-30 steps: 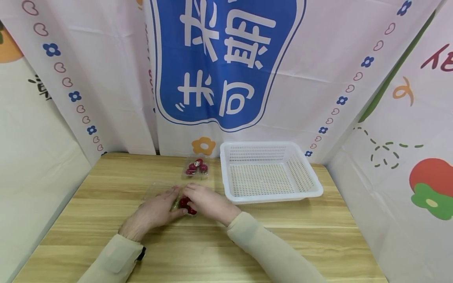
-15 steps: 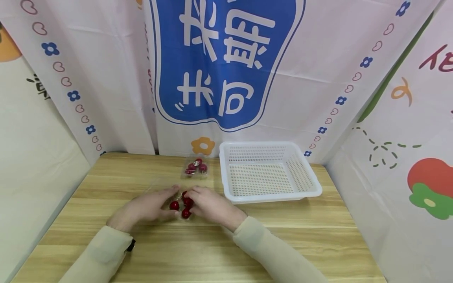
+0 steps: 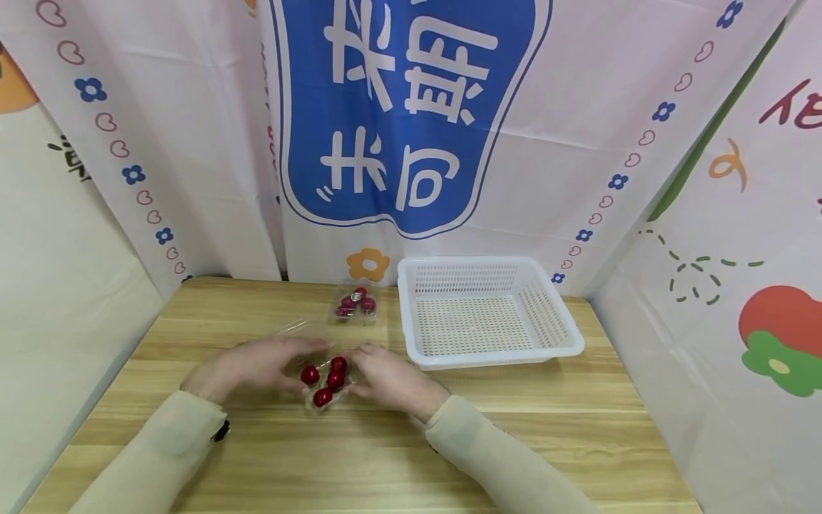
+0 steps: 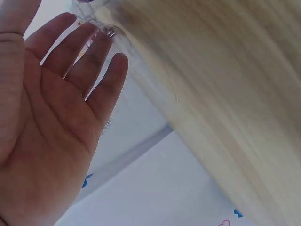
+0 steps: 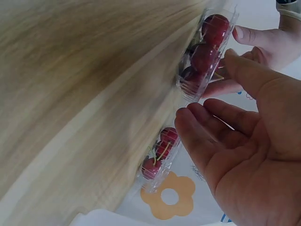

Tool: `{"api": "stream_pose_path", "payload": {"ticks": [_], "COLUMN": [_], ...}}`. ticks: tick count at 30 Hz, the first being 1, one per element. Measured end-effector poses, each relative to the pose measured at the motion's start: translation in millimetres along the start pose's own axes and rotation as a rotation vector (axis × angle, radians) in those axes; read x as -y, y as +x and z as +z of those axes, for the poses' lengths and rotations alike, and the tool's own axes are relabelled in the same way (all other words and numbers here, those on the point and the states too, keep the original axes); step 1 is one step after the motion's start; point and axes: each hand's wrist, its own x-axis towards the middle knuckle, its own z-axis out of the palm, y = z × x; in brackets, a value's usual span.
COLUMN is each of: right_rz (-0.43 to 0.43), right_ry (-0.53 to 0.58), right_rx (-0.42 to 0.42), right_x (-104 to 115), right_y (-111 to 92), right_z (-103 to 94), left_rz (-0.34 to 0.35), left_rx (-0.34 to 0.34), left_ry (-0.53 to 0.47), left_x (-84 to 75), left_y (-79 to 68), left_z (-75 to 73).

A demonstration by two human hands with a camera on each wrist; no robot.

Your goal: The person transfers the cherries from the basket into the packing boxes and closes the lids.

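Observation:
A small clear plastic box [image 3: 315, 407] with several red cherries [image 3: 336, 379] in it sits between my two hands, its cherry side uncovered in the head view. My left hand [image 3: 253, 364] is on the box's left side, thumb in front and fingers behind, spread and relaxed. In the left wrist view the fingers of the left hand [image 4: 51, 108] are extended, tips by a clear plastic edge [image 4: 106, 29]. My right hand [image 3: 394, 382] is at the box's right side, fingertips right at its edge, fingers loosely bent in the right wrist view.
A second clear box [image 3: 371, 318] of cherries, with a small sticker, lies at the back of the wooden table [image 3: 359, 471]. Right of it stands a white perforated basket [image 3: 497, 359]. A printed curtain [image 3: 212, 143] hangs behind the table.
Both hands have drawn apart, the left moving leftward, so more cherries show between them. The cherry box has shifted a little toward the front left and turned.

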Motion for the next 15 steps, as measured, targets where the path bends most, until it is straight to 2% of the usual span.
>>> {"api": "stream_pose_path", "payload": {"ticks": [4,7,11,12,13,15], "right_rz": [-0.007,-0.008,-0.001,0.0,0.001,0.001], "right_ry": [-0.036,-0.052,-0.058,-0.062,-0.064,-0.065], "right_rx": [-0.011,-0.013,-0.011,-0.01,-0.01,-0.009], "right_x": [-1.5,-2.0,-1.7,-1.6,-1.6,-1.5], "right_y": [1.2,0.8,0.3,0.2,0.1,-0.2], "right_z": [2.0,2.0,2.0,2.1,2.2,2.4], "left_rz": [-0.004,-0.011,0.01,0.013,0.036,0.025], "left_rx": [0.016,-0.006,-0.119,-0.152,-0.196,-0.245], "left_ry": [-0.009,0.006,0.034,0.035,0.044,0.042], "left_x": [-3.0,-3.0,12.1,17.8,30.6,42.3], "left_y": [-0.1,-0.2,5.1,7.1,10.4,13.1], "left_z": [-5.0,-9.4,-13.0,-13.4,-11.3,-11.6]}}
